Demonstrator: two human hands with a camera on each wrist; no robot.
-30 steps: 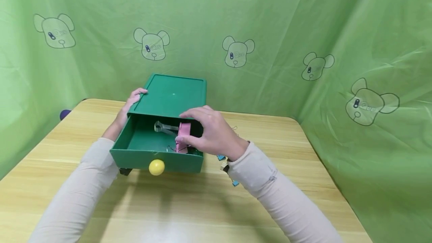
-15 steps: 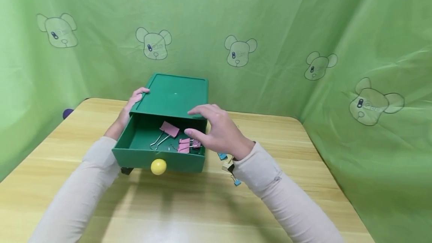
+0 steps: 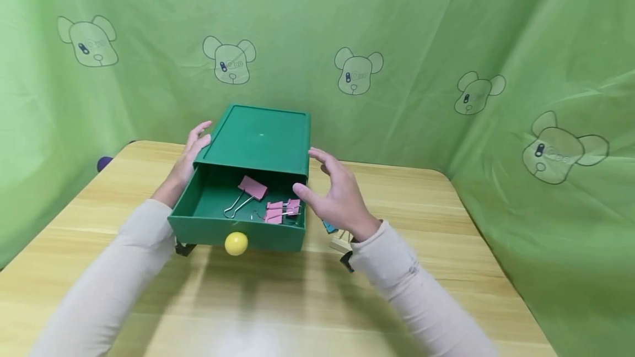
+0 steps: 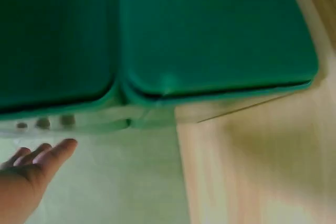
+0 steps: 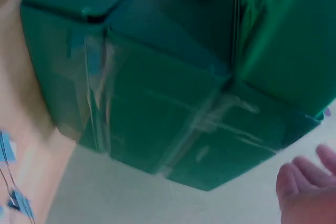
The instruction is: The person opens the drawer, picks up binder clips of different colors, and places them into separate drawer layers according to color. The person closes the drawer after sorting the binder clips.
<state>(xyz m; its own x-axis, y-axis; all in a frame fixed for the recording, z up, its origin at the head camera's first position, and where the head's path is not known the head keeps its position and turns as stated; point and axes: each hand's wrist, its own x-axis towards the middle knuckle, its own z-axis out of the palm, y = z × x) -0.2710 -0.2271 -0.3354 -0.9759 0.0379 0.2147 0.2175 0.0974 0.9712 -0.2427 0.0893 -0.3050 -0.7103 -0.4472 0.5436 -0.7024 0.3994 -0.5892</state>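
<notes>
A green drawer box (image 3: 258,132) stands on the table with its drawer (image 3: 208,236) pulled out, a yellow knob (image 3: 236,243) on the front. Inside lie a large pink binder clip (image 3: 253,187) and smaller pink binder clips (image 3: 274,212) near the right front corner. My left hand (image 3: 184,164) is beside the box's left side, fingers extended; in the left wrist view its fingertips (image 4: 67,146) look slightly apart from the wall. At the right side my right hand (image 3: 341,194) is held with thumb and fingers spread, holding nothing. The right wrist view shows its fingers (image 5: 302,174) off the wall.
Right of the box, partly behind my right hand and wrist, lie a blue binder clip (image 3: 329,227), a cream one (image 3: 341,242) and a black one (image 3: 347,261). Another dark object (image 3: 184,249) sits under the drawer's left front. A green curtain (image 3: 297,26) surrounds the wooden table (image 3: 436,225).
The large pink binder clip has dropped from my right hand into the drawer. That hand has moved right, out to the box's side. My left fingers have lifted off the box's top edge.
</notes>
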